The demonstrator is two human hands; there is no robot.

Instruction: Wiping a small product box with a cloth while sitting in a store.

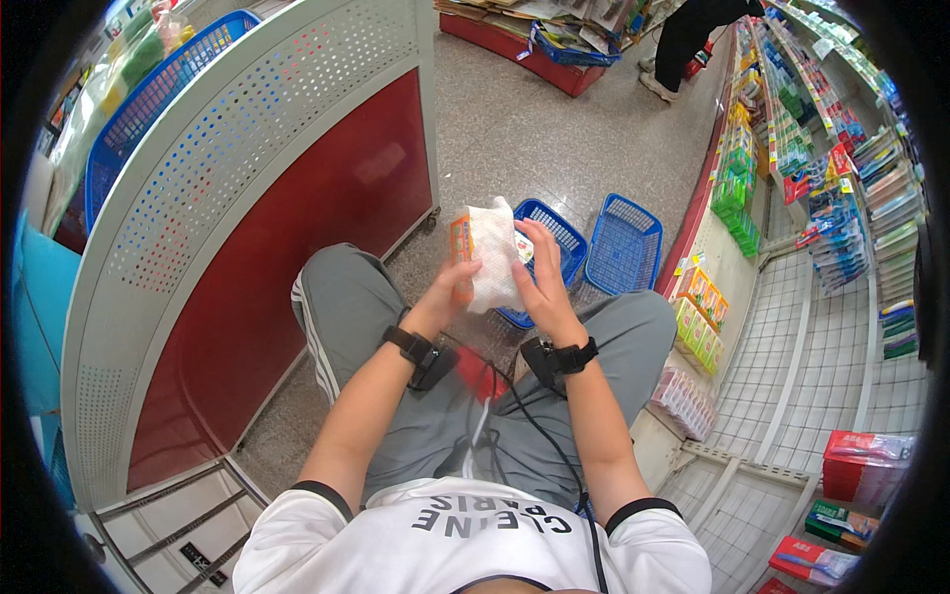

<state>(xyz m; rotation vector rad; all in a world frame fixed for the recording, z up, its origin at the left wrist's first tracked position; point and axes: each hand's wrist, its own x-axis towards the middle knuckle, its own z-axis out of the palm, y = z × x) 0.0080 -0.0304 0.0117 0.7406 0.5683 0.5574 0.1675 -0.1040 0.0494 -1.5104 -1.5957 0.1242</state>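
Note:
My left hand (pixel 451 288) grips an orange printed box (pixel 462 241) together with a white textured cloth (pixel 491 256). The cloth covers most of the box, so only its left side shows. At the cloth's right edge is my right hand (pixel 548 286), thumb against the cloth and fingers spread and curved. Whether it grips the cloth is unclear. Beyond my hands, on the floor, stands a blue plastic basket (pixel 568 236), partly hidden by them. A small white printed thing (pixel 524 247) shows between cloth and right fingers.
A second blue basket (pixel 625 245) stands on the right. Store shelves (pixel 787 356) with boxes and toothbrushes line that side. A perforated metal panel (pixel 260 126) curves along the left. A black cable (pixel 545 431) hangs over my lap. A person's leg (pixel 679 56) is farther off.

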